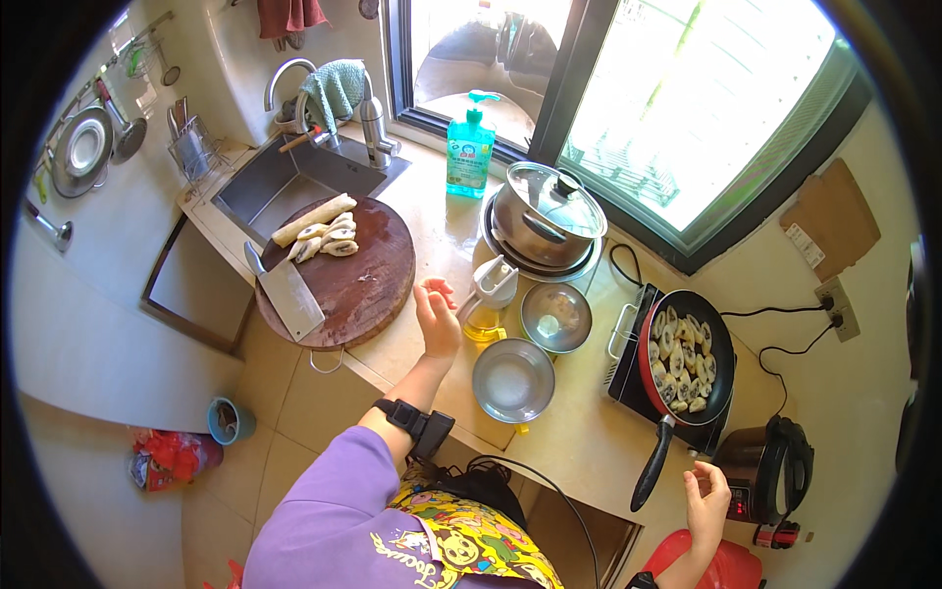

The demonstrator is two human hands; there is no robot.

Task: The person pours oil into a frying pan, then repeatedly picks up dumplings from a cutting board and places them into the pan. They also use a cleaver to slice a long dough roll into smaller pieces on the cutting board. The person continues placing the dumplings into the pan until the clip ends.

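My left hand (439, 318) is loosely curled and empty, just left of a clear oil dispenser (487, 298) with yellow oil low inside. Whether they touch is hard to tell. My right hand (708, 495), fingers bent and empty, is beside the black handle (653, 464) of a red frying pan (725, 346). Sliced filled dough pieces (681, 357) cover much of the pan's bottom. On the round wooden chopping board (375, 294) lie an uncut dough roll (315, 219), several cut slices with dark filling (327, 239) and a cleaver (291, 300).
The pan sits on a black portable cooker (624, 353). Two metal bowls (513, 381) (557, 318), a lidded steel pot (544, 221) and a green pump bottle (469, 158) stand on the counter. A sink (276, 180) lies behind the board; an electric cooker (769, 471) stands right.
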